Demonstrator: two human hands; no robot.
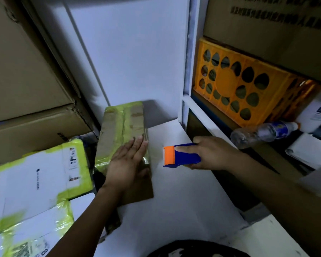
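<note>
sealing seems to be the step in hand: the left hand (127, 160) lies flat, fingers straight, pressing down on the brown box (122, 125), which sits on the white table (183, 201) at about ten o'clock of centre. at three o'clock of the box, the right hand (211, 153) curls round the blue and orange tape dispenser (180, 155), clear of the cardboard. the next move likely calls for setting the orange end squarely on an untaped seam.

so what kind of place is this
Probably a parcel packing or stock room: the left hand presses a taped cardboard parcel, the right hand holds a blue tape dispenser, and large cartons stand stacked alongside.
</note>
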